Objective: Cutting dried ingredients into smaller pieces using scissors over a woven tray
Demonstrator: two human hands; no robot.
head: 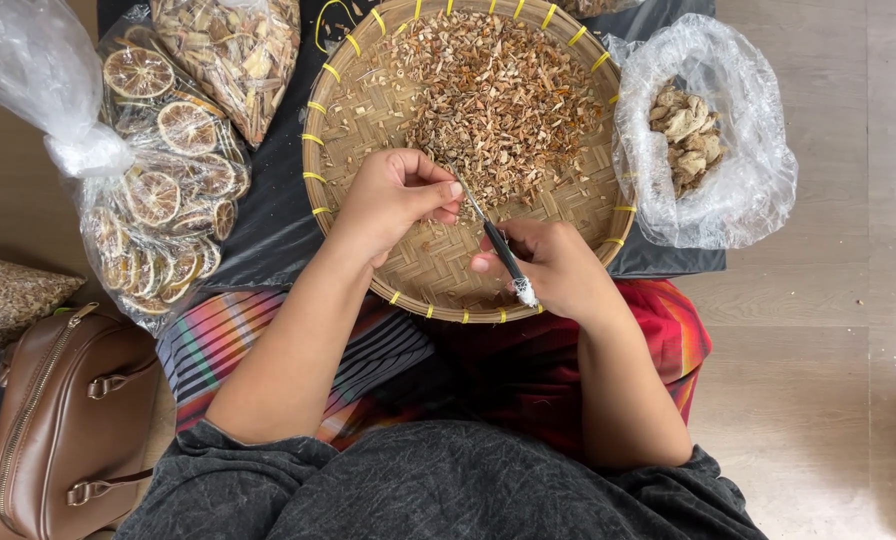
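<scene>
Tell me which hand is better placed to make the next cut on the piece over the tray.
Right, probably. The right hand grips the knife, blade tip at the small piece pinched in the left hand's fingertips. The left only steadies the piece above the woven tray.

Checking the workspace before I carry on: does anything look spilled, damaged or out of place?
Nothing stands out. The chopped bits sit inside the woven tray, the bags beside it look intact, and the right hand holds the knife over the tray.

The single head-worn camera looked almost straight down from close above the person's lap, onto the round woven bamboo tray (368,120) and pale wooden floor (818,330).
</scene>
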